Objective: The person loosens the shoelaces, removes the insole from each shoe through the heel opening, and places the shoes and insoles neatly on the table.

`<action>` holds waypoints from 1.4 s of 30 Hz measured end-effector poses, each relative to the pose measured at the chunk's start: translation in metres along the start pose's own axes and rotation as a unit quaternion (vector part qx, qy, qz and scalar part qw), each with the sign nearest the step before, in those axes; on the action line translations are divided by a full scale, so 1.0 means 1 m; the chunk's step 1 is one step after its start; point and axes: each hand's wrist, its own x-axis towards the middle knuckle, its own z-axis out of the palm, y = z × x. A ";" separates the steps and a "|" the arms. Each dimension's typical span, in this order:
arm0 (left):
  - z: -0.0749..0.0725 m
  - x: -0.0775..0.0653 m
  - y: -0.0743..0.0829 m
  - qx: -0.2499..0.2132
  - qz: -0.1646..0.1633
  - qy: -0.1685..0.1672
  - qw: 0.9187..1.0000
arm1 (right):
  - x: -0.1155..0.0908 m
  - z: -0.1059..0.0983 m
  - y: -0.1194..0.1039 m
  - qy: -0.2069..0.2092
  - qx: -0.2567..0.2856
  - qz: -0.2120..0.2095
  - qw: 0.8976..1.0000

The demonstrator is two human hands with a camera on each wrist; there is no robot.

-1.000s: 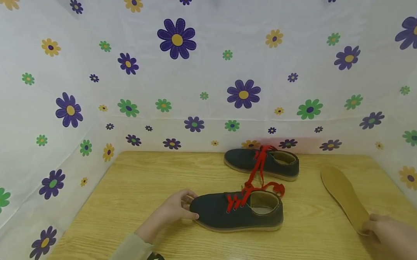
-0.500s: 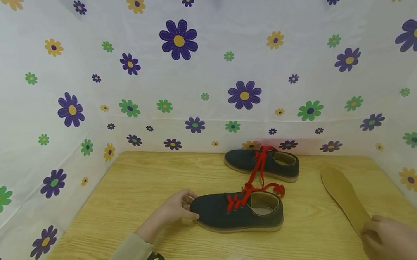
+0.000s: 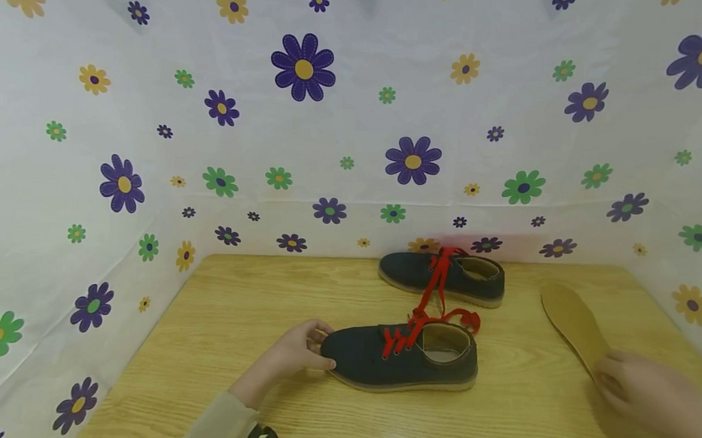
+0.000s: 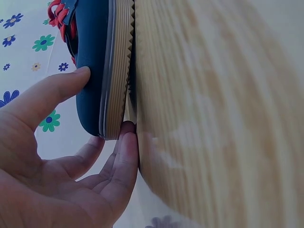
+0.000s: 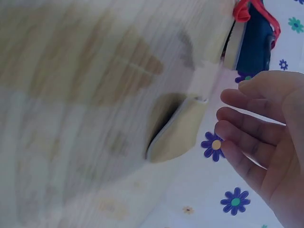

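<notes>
My left hand [image 3: 292,352] grips the toe of the nearer dark navy shoe [image 3: 357,358], which stands on the table. In the left wrist view the thumb [image 4: 57,92] lies on the shoe's upper and fingertips meet its ridged sole. A tan insole [image 3: 574,322] slants on the right. My right hand [image 3: 649,392] pinches its near end, while the far end lies by the back of the table. The right wrist view shows only part of the insole [image 5: 178,135], with a gap in the picture between it and the fingers.
A second navy shoe [image 3: 407,271] stands behind, toe also to the left. Long red laces [image 3: 436,285] run between both shoes. The wooden tabletop [image 3: 253,293] is enclosed by a flower-print cloth [image 3: 242,142]. A black band [image 3: 262,437] is near the left sleeve.
My right hand has shifted slightly up and left with the insole's near end, covering more of it. The left hand and both shoes have stayed in place.
</notes>
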 end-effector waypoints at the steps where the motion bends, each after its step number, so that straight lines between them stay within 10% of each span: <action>1: 0.000 0.000 0.000 -0.001 0.000 0.000 1.000 | 0.002 -0.001 -0.002 0.006 -0.002 -0.005 1.000; 27: 0.000 -0.001 0.002 0.012 -0.001 -0.004 1.000 | 0.053 -0.005 -0.047 0.166 0.029 -0.133 0.977; 42: 0.000 -0.001 0.004 0.008 -0.002 0.002 1.000 | 0.081 -0.011 -0.083 0.172 0.065 -0.110 0.977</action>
